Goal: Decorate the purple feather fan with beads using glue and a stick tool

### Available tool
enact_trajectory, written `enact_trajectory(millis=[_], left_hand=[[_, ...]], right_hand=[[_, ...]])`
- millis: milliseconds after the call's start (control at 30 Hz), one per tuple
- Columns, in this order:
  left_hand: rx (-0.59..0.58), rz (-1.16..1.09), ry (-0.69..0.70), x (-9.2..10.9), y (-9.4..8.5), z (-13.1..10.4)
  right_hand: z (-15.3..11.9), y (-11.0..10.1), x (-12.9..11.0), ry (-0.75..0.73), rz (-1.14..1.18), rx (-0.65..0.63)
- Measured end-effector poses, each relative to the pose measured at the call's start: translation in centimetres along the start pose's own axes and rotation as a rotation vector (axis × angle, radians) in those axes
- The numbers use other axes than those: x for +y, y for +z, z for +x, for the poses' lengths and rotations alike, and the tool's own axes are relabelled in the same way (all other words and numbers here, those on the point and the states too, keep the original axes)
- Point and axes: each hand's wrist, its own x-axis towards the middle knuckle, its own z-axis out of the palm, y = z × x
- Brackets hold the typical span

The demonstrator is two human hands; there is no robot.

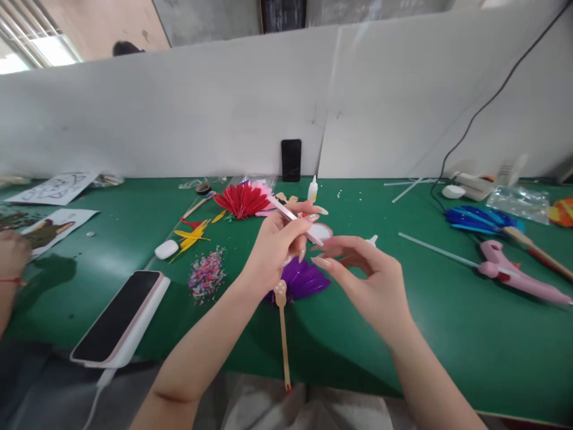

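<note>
The left hand [284, 239] closes its fingers around a slim, pale, straight strip [295, 220], held above the green table [447, 346], whose near edge lies below the grip with bare green surface to its right, while the right hand [362, 269], fingers parted, is just beside the strip's lower end.

Slim pale stick [283, 209], slanted, held aloft

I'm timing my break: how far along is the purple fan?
The purple fan looks largely assembled, with pale beads on its wooden handle. Now the left hand holds a slim pale stick, the right hand near its lower end. Perhaps left: more decorating, since colourful bits lie loose; I can't be sure.
</note>
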Motion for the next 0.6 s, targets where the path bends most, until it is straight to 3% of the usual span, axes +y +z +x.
enact_trajectory(millis=[133,300,467,600], left_hand=[[0.045,-0.058,0.079,1.8,-0.3,-0.8],[0.062,-0.011,0.192,3.3,-1.7,-1.1],[-0.048,0.033,0.297,4.4,-4.1,-1.2],[0.07,0.035,0.35,5.0,-6.2,-0.6]], right_hand=[[1.5,1.3,-3.1,-0.192,-0.158,0.018],[2.8,2.6,-4.7,-0.305,-0.291,0.039],[3.7,3.0,-5.6,-0.329,-0.308,0.011],[4.9,3.7,-5.0,-0.195,-0.095,-0.026]])
